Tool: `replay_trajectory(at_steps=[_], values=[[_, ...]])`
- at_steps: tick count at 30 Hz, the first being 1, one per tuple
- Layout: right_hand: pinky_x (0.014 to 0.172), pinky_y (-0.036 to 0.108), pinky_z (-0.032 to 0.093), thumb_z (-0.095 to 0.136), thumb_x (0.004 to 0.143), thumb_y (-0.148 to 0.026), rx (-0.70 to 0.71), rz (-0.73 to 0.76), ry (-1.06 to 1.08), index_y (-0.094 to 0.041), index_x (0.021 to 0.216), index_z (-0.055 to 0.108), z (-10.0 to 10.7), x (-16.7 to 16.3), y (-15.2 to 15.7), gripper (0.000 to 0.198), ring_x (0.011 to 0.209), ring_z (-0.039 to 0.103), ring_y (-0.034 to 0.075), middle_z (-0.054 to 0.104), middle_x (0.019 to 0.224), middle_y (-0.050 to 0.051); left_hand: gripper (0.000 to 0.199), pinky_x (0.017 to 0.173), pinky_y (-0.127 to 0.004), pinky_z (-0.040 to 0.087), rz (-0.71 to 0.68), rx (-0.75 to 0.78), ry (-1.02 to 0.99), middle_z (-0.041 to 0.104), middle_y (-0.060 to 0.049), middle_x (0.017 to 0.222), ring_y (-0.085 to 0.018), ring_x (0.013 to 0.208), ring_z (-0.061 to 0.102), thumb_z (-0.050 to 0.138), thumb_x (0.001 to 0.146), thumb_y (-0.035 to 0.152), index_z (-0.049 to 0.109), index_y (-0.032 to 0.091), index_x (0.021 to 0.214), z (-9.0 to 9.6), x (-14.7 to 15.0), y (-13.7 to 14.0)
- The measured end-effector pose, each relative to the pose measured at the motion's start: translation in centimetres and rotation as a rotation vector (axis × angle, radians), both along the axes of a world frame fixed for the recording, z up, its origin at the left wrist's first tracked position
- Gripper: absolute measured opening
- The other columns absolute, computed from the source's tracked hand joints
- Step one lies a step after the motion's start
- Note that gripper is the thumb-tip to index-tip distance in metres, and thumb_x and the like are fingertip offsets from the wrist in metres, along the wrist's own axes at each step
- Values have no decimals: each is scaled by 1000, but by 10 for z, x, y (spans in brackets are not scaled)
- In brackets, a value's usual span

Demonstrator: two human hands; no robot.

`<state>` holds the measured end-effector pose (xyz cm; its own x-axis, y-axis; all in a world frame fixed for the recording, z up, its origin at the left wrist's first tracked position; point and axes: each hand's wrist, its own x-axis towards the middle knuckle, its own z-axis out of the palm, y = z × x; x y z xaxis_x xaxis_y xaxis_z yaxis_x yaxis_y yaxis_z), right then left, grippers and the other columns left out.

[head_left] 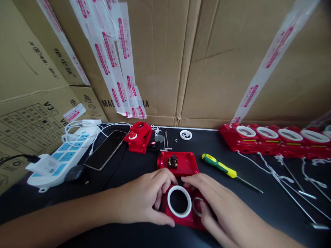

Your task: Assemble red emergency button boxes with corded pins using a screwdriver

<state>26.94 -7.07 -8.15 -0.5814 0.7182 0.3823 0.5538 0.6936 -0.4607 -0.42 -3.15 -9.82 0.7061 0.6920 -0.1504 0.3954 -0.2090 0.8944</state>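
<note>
Both my hands grip a red plastic housing cover at the front of the table. A white ring surrounds its large round opening, through which black shows. My left hand curls around the cover's left side, thumb in front and fingers behind. On the other side, my right hand wraps the right end, partly hiding a smaller round red part with a pale rim. Just behind the cover lies an open red box, hollow side up, with a small black part with brass-coloured contacts inside.
A yellow-green screwdriver lies right of the open box. Several red units with cords and metal rods stand at the right. Behind are another red housing and a white dish. A phone and power strip lie left; cardboard walls the back.
</note>
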Motion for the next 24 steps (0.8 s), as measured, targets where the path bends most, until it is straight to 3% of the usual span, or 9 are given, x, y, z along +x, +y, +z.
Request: replay_trajectory(at_steps=[4, 9, 12, 15, 18, 24], values=[[96, 39, 69, 68, 88, -19, -8, 9, 6, -22, 144, 61, -2, -3, 2, 56, 118, 78, 30, 78, 133, 14, 66, 59, -23, 47, -6, -11, 25, 60, 7, 83, -12, 66, 59, 98, 77, 38, 56, 23, 126, 1, 0, 0], [90, 36, 70, 56, 89, -10, 36, 5, 30, -23, 142, 59, -1, -5, 1, 55, 113, 80, 26, 79, 131, 13, 61, 59, -23, 47, 23, -48, -4, 63, 3, 98, -10, 68, 59, 99, 73, 33, 56, 23, 115, 0, 0, 0], [92, 39, 70, 68, 88, -17, 17, -2, 16, -21, 139, 60, -3, -7, -1, 52, 115, 79, 29, 78, 133, 15, 59, 59, -24, 45, 22, -4, -13, 64, 1, 105, -10, 68, 57, 97, 73, 30, 53, 23, 112, 0, 1, -1], [98, 42, 69, 86, 83, -31, -7, -7, -9, -19, 144, 58, -6, -9, -4, 68, 118, 77, 32, 75, 136, 17, 54, 62, -25, 44, 25, 56, -28, 66, -3, 117, -11, 72, 56, 95, 73, 26, 47, 24, 99, 2, 3, -2], [97, 40, 68, 92, 80, -36, -21, -9, -18, -20, 149, 58, -9, -12, -6, 79, 119, 76, 31, 73, 138, 16, 54, 64, -26, 43, 34, 65, -7, 65, -2, 114, -13, 75, 55, 93, 72, 23, 45, 25, 97, 3, 4, -2], [95, 36, 67, 86, 85, -23, -88, 20, 67, -22, 130, 70, -9, -19, -2, 48, 111, 75, 25, 74, 126, 12, 53, 61, -25, 41, 23, 73, -14, 61, 0, 111, -11, 70, 53, 90, 73, 20, 45, 25, 100, -1, 3, -3]])
